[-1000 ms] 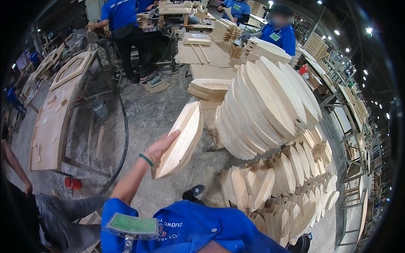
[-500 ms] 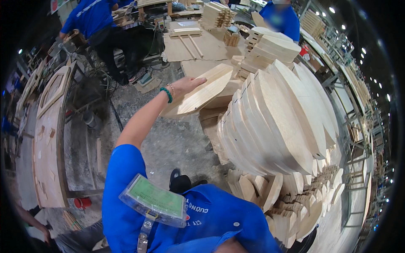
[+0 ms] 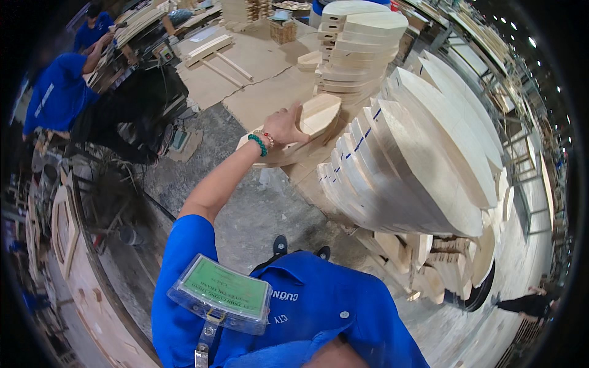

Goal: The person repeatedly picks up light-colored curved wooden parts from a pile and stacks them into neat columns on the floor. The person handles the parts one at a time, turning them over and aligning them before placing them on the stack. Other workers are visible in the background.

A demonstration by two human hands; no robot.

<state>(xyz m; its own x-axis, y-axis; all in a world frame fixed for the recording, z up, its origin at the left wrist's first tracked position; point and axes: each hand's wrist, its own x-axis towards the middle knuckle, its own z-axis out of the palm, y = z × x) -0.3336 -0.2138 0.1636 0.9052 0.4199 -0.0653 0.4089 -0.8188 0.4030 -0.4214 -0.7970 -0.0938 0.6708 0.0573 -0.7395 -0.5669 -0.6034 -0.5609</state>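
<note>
Beside the tall stack of pale, curved-edged wooden boards point(image 3: 423, 172), over the brown flat sheet point(image 3: 261, 95), 1 pale, tapered wooden board point(image 3: 323, 115) lies under the bare left hand point(image 3: 283, 126), thumb and forefinger spread; from where I stand, cannot tell if it grips. Right hand out of view. Judged stiff, fairly light, barely slippery, tips chippable; best held mid-length across its 2 long edges.

A pale, grained wooden panel point(image 3: 321, 115) with a tapered far end sits at twelve o'clock from centre, its length pointing toward two o'clock, its middle covered by the left hand point(image 3: 284, 127).
</note>
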